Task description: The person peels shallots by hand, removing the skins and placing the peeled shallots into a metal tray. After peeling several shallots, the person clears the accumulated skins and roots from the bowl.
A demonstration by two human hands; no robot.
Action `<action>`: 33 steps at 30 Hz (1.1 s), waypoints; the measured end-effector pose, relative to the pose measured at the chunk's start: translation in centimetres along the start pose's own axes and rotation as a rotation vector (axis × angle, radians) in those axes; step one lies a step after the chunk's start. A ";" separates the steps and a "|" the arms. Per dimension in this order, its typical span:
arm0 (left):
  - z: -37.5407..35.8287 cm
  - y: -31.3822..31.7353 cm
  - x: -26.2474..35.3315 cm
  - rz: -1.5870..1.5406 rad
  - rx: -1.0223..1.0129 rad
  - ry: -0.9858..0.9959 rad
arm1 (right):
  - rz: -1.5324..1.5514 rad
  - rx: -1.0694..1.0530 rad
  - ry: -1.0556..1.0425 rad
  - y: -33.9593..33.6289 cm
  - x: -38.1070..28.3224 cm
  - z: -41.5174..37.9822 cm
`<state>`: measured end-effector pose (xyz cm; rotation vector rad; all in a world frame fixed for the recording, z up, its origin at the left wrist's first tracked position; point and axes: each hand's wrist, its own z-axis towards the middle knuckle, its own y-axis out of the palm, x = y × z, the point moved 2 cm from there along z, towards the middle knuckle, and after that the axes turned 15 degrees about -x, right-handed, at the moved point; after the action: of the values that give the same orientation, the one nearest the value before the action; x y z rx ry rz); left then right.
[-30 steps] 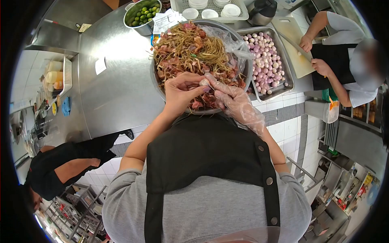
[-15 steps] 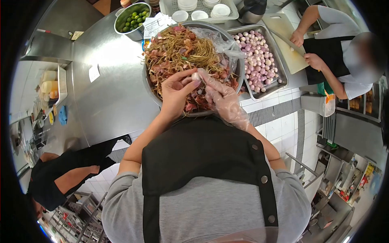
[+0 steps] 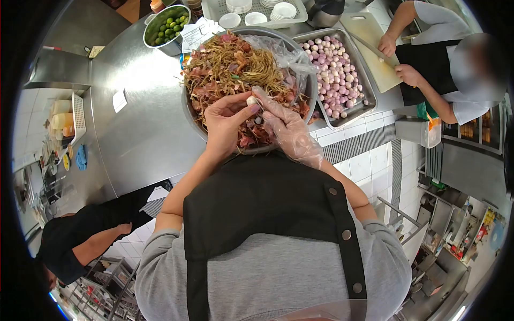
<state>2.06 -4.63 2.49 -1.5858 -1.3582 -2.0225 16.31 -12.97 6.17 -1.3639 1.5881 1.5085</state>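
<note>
Between the fingertips of both hands is a small pale shallot (image 3: 251, 100), above a large metal bowl (image 3: 196, 119) heaped with shallot skins and stringy dry stalks (image 3: 225, 64). My left hand (image 3: 225, 120) is bare and pinches the shallot from the left, thumb and index finger closed on it. My right hand (image 3: 292, 131), in a clear plastic glove, closes on its other side with the index finger and thumb. To the right of the bowl, a metal tray (image 3: 369, 107) holds many peeled shallots (image 3: 334, 75). Clear plastic wrap (image 3: 289, 53) lies over the bowl's far right edge.
A pot of green limes (image 3: 168, 32) and white papers (image 3: 201, 35) stand at the bowl's far left. Behind is a basket of small white dishes (image 3: 284, 10). At right a person cuts with a knife (image 3: 369, 45) on a cutting board (image 3: 383, 75). Another person (image 3: 80, 235) is at lower left.
The whole view has shifted slightly, moving the bowl and tray a little left and up. My hands remain around the shallot, with little change in their grip.
</note>
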 end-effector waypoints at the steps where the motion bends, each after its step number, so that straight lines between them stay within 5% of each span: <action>1: 0.0 0.0 -0.1 0.000 -0.001 0.000 | -0.056 0.026 0.012 0.1 -0.1 0.1; 24: 0.1 -1.0 -0.7 -0.082 -0.044 0.051 | 0.169 0.224 0.036 -0.7 -0.5 0.6; 33: -0.1 -1.1 -1.0 -0.168 -0.068 0.014 | -0.105 0.195 -0.031 -3.1 0.8 -0.3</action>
<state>1.66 -4.49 1.07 -1.5282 -1.4784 -2.1937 18.91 -13.01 4.35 -1.2874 1.5733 1.2721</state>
